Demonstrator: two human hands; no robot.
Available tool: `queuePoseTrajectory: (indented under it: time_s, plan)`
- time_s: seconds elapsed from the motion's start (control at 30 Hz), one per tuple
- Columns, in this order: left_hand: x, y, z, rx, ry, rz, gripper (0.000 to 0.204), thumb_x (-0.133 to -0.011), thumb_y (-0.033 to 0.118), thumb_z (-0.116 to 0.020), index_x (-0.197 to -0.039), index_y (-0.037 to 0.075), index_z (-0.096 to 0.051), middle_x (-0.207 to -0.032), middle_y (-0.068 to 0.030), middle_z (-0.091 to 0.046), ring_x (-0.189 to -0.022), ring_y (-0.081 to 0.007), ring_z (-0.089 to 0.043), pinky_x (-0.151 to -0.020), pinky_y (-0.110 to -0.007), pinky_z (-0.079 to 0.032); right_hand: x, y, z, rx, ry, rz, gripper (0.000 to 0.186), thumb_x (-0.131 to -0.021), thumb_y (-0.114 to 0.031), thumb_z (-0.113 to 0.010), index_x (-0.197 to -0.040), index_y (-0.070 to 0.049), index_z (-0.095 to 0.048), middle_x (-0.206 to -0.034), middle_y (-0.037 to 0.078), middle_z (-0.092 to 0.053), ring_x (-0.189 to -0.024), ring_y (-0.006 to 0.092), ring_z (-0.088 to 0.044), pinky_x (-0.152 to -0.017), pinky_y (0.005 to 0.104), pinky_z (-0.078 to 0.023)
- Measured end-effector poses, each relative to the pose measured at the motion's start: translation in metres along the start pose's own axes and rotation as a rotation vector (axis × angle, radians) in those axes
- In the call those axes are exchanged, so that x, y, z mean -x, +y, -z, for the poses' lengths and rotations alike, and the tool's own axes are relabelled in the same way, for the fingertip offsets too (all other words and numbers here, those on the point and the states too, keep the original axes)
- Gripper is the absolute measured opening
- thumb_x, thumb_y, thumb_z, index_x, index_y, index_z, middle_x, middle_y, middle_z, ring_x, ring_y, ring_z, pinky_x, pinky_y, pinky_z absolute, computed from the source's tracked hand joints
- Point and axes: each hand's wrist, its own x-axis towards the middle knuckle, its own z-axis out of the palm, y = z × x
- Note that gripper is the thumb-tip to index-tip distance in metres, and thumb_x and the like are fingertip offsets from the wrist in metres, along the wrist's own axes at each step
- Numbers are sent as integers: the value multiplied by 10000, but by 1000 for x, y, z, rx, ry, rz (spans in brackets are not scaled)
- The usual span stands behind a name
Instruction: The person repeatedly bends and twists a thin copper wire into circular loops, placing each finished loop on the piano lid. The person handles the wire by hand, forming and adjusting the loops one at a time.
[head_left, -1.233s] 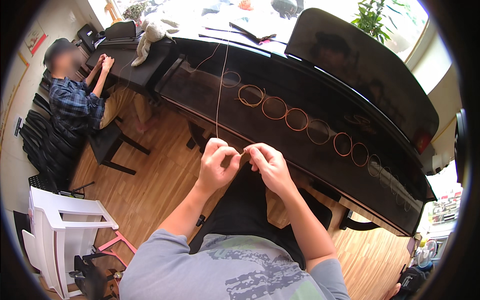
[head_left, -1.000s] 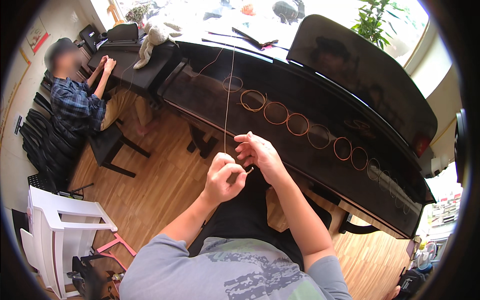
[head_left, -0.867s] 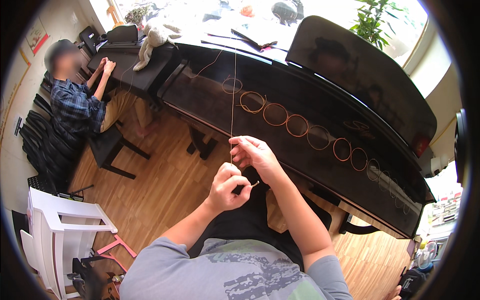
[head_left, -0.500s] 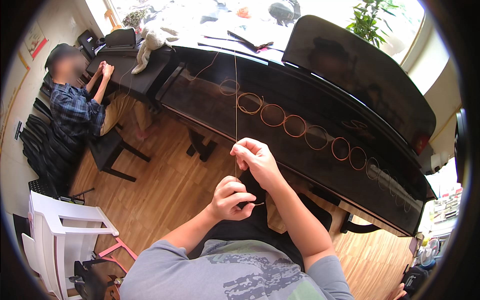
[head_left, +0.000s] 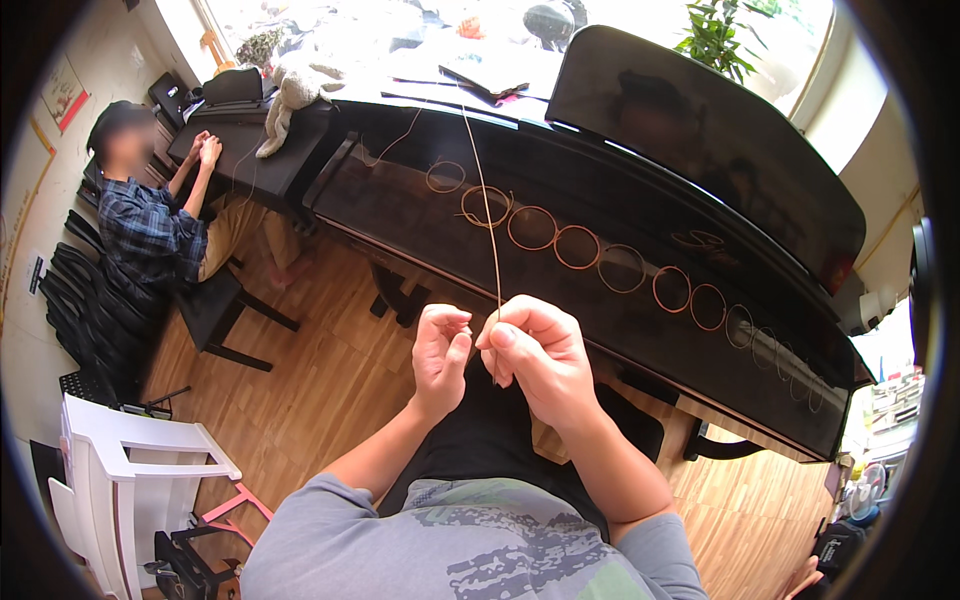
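I have the one thin, pale strand (head_left: 492,232) pinched in my right hand (head_left: 497,335), running up from it in front of the long black piano (head_left: 400,215). Just beside, the left hand (head_left: 440,362) is loosely curled, nothing visible in it. I'd pinch lightly, without sharp bends, to avoid kinks. Beyond, I count eight clear coils (head_left: 577,269) on the piano; fainter ones rightward defeat me.

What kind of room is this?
Probably a music room: there's what looks like a big black piano, coils of wire in a row on it, and a black bench.
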Motion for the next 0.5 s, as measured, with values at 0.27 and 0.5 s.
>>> queuePoseTrajectory:
  time_s: [0.27,0.5]
  plan:
    - [-7,6,-15,-114,-73,101,171,-906,21,-523,-1077,23,-535,-975,-19,-487,-792,-64,-452,-717,-209,-392,18,-22,-7,42,-82,3,162,-951,-105,-533,-869,23,-588,-664,37,-556,-525,71,-479,-495,210,-393]
    - [-9,-10,-16,-140,-52,86,168,-898,9,-533,-1064,34,-548,-945,-9,-486,-781,-61,-451,-683,-204,-384,28,-38,-12,41,-110,11,164,-938,-90,-542,-871,49,-594,-791,105,-619,-532,74,-513,-519,226,-458]
